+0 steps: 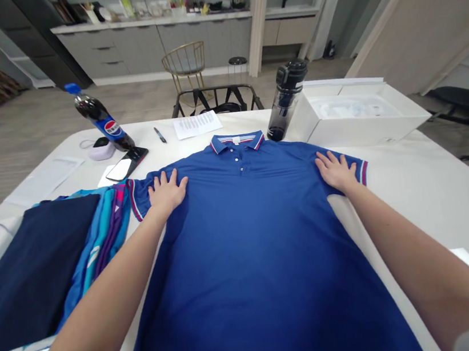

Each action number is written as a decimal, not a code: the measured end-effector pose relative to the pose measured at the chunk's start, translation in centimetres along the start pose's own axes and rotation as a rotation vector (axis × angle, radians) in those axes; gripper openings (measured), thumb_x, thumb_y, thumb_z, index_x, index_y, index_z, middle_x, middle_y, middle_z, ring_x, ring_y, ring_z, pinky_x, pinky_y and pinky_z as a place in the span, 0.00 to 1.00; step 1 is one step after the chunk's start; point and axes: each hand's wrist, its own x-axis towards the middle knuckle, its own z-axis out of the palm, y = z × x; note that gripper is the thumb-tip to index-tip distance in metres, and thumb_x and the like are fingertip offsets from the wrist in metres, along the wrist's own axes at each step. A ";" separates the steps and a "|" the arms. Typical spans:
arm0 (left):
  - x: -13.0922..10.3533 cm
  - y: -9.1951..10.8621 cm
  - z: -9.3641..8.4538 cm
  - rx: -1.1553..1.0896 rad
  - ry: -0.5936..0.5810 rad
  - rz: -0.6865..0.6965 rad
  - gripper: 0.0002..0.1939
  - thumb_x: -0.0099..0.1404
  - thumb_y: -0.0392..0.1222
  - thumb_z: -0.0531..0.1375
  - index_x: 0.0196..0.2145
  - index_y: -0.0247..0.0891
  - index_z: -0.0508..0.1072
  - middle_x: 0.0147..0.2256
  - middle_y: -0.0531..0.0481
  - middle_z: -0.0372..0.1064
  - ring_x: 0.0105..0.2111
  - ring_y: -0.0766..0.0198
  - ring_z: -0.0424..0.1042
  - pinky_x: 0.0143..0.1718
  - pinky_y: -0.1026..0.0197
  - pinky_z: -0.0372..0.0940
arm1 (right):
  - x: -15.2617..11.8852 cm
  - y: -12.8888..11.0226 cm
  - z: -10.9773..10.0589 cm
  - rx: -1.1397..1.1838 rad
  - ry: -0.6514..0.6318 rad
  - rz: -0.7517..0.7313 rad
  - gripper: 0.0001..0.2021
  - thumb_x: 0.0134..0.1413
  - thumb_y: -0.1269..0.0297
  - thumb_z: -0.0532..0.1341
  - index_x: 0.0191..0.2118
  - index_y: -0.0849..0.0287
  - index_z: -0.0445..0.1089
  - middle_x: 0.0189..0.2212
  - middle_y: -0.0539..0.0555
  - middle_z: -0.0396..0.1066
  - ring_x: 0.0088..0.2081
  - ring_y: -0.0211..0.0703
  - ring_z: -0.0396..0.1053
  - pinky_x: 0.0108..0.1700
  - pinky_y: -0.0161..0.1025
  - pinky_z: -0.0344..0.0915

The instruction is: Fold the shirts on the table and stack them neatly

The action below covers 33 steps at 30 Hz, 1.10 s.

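Observation:
A blue polo shirt point(252, 242) lies spread out, front side up, on the white table point(436, 195), its striped collar toward the far edge. My left hand point(167, 191) rests flat on the left sleeve area, fingers spread. On the opposite sleeve, close to its striped cuff, my right hand point(336, 171) is also laid flat with the fingers apart. Neither hand grips the cloth. The shirt's lower hem runs out of view at the bottom. Beside my left forearm sits a stack of folded clothes point(43, 264), dark navy on top, touching the left cuff.
Behind the shirt stand a cola bottle point(102, 121), a dark tumbler point(285, 99) and an open white box point(351, 114). A phone point(127, 163), a pen point(160, 135), a printed sheet point(197, 125) and a lilac earbud case point(101, 149) lie along the far side.

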 end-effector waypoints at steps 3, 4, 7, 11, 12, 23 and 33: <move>-0.1 2.6 -0.7 0.028 0.128 0.167 0.38 0.73 0.61 0.43 0.73 0.38 0.50 0.73 0.36 0.43 0.72 0.38 0.42 0.68 0.29 0.39 | -0.2 -3.6 0.0 -0.008 0.146 -0.091 0.35 0.71 0.43 0.35 0.73 0.57 0.53 0.72 0.63 0.49 0.72 0.67 0.44 0.67 0.74 0.41; 0.1 4.0 -0.8 0.027 0.153 0.274 0.36 0.74 0.59 0.43 0.73 0.38 0.50 0.73 0.38 0.42 0.72 0.41 0.42 0.69 0.31 0.38 | -0.4 -5.6 0.2 -0.007 0.191 -0.181 0.35 0.71 0.44 0.36 0.72 0.60 0.53 0.72 0.65 0.49 0.72 0.65 0.44 0.68 0.71 0.41; 1.5 8.7 0.0 -0.017 0.065 0.491 0.32 0.75 0.56 0.43 0.72 0.42 0.54 0.73 0.43 0.44 0.72 0.46 0.43 0.70 0.37 0.41 | -0.6 -12.0 1.3 0.056 0.105 -0.405 0.33 0.71 0.44 0.39 0.71 0.55 0.57 0.73 0.60 0.48 0.72 0.59 0.45 0.69 0.64 0.45; 4.0 12.8 2.0 -0.082 -0.035 0.378 0.32 0.75 0.58 0.41 0.72 0.47 0.54 0.73 0.45 0.45 0.72 0.45 0.42 0.69 0.32 0.39 | 0.6 -17.8 2.9 0.085 0.001 -0.364 0.33 0.70 0.40 0.40 0.72 0.49 0.55 0.73 0.57 0.46 0.73 0.61 0.42 0.68 0.75 0.36; 4.5 13.2 2.5 -0.090 -0.021 0.350 0.32 0.75 0.58 0.40 0.72 0.48 0.55 0.73 0.46 0.45 0.73 0.45 0.42 0.70 0.32 0.37 | 1.0 -18.4 3.2 0.083 0.002 -0.361 0.34 0.69 0.39 0.40 0.72 0.49 0.54 0.74 0.56 0.46 0.73 0.61 0.41 0.68 0.75 0.34; 6.9 11.4 3.0 -0.073 0.020 0.372 0.32 0.76 0.58 0.40 0.73 0.50 0.50 0.73 0.51 0.44 0.73 0.51 0.42 0.72 0.40 0.37 | 3.6 -19.4 3.3 -0.006 -0.020 -0.398 0.36 0.68 0.37 0.37 0.73 0.47 0.49 0.75 0.53 0.41 0.73 0.60 0.38 0.68 0.74 0.33; 1.9 0.1 -0.1 -0.025 0.091 0.029 0.36 0.74 0.63 0.36 0.73 0.48 0.48 0.74 0.44 0.38 0.73 0.42 0.41 0.67 0.28 0.42 | -0.3 -18.6 2.2 0.080 0.265 -0.287 0.33 0.71 0.44 0.35 0.71 0.51 0.55 0.73 0.58 0.48 0.72 0.61 0.43 0.65 0.78 0.40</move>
